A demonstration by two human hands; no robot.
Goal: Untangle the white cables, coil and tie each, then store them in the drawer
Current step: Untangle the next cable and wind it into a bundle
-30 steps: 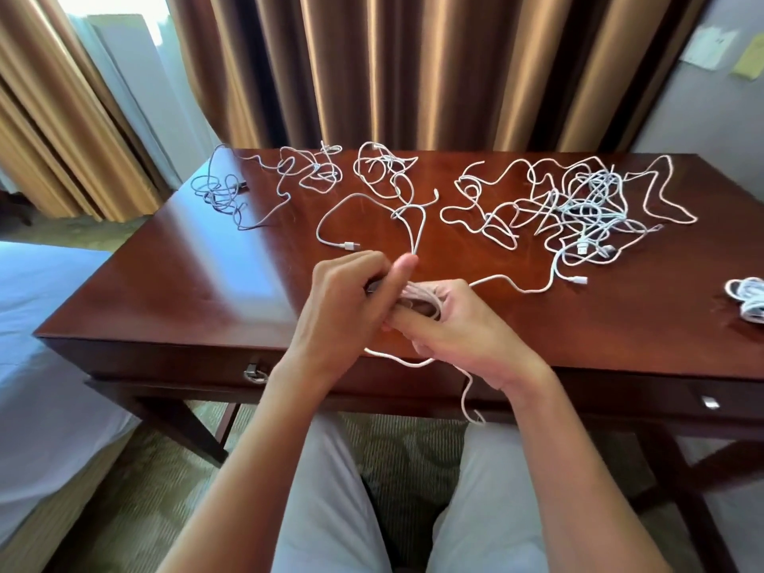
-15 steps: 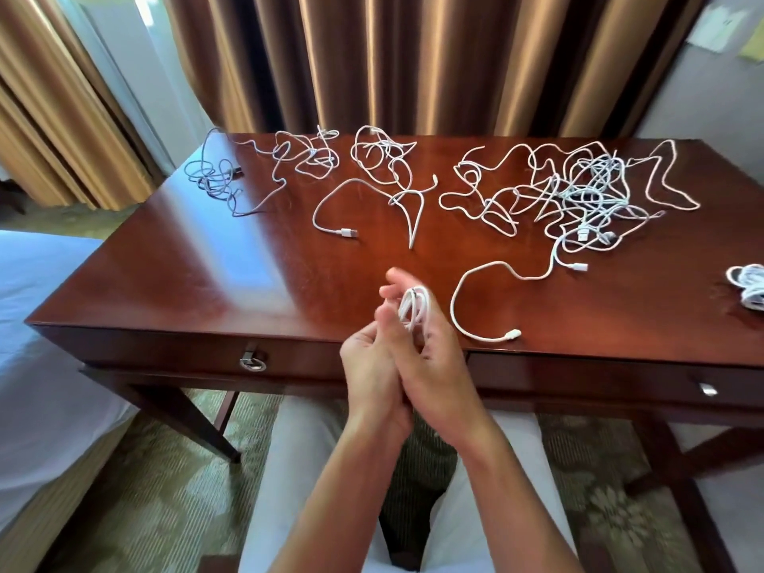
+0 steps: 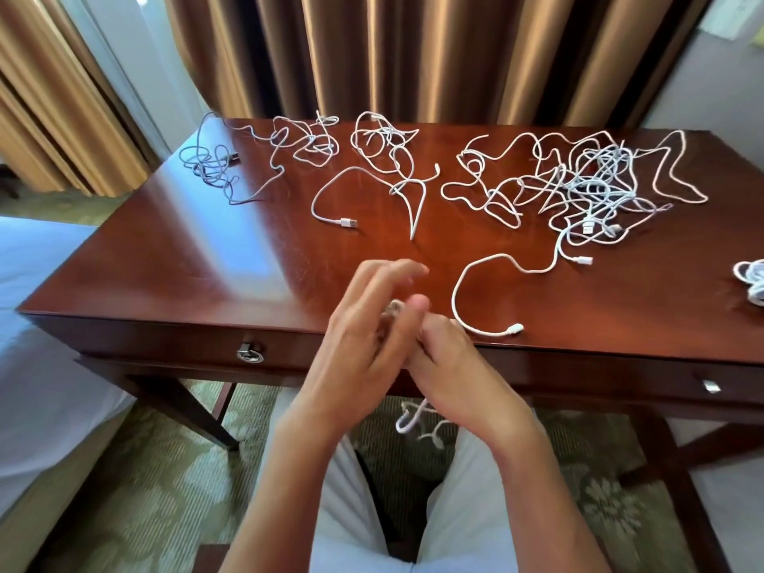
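**Both hands busy with a white cable at the desk's front edge**

The left hand (image 3: pixel 364 324) has blurred, loosely spread fingers; whether it grips is unclear. The right hand (image 3: pixel 450 366) curls around a thin white cable (image 3: pixel 409 423), whose loops dangle beneath it. Beyond the hands, a large tangle of white cables (image 3: pixel 591 188) lies on the glossy reddish-brown wooden desk (image 3: pixel 186 262). Left of and below the left hand sits the round metal drawer pull (image 3: pixel 249 352).

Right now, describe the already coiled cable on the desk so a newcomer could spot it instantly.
Start at the dark wooden desk and follow its top to the far right edge of the view. There, apart from the big tangle of white cables further back, lies the coiled cable, partly cut off by the frame. It alone is gathered into a tight bundle; every other cable on the desk sprawls in loose loops.
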